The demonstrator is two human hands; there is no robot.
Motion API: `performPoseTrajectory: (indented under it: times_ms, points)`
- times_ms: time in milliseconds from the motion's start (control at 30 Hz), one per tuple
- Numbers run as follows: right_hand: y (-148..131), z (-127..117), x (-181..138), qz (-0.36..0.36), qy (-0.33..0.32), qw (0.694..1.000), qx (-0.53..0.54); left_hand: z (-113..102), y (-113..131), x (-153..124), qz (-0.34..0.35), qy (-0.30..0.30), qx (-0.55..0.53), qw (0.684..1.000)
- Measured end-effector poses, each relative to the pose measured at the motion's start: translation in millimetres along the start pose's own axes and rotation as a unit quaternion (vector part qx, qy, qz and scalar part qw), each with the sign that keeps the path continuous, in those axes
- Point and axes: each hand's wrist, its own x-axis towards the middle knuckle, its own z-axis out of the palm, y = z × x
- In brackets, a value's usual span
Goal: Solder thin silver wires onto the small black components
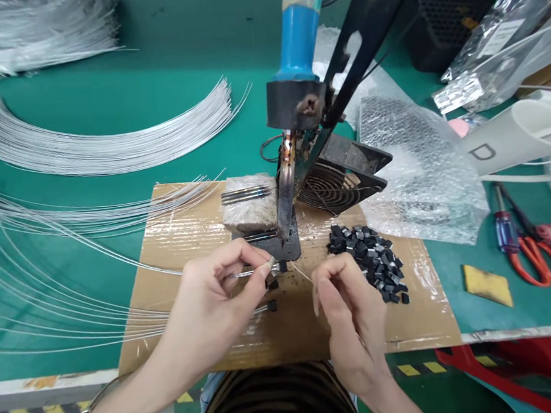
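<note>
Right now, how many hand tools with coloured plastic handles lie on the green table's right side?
2: a blue-handled screwdriver near the right edge, and red-handled scissors just right of it. Others may be hidden beyond the frame.

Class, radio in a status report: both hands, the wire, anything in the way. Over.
Left hand pinching thin wire by the soldering iron tip. Right hand curled beside black parts pile, contents unclear. Small black pieces lie between hands.
</note>
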Motion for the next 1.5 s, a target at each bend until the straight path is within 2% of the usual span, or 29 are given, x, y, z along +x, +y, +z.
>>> performPoseTrajectory:
  times_ms: [167, 400, 1033, 1500]
  points:
    - [-0.5, -2.9, 5.3, -0.042, -0.004, 0.999, 0.025, 0.7, -0.6, 3.9, 0.0, -0.008, 0.008, 1.0]
    - [-8.5, -2.2, 9.3, -0.008, -0.03, 0.997, 0.075, 0.7, 1.8, 4.3, 0.007, -0.003, 0.02, 1.0]
    - [-9.2, -1.0, 17.8, -0.028, -0.019, 0.997, 0.063, 1.1, 2.4, 7.4, 0.041, 0.02, 0.046, 0.998]
    - [-12.3, -0.7, 22.5, -0.036, -0.001, 0.997, 0.061, 2.7, 10.8, 13.7, 0.055, 0.036, 0.019, 0.998]
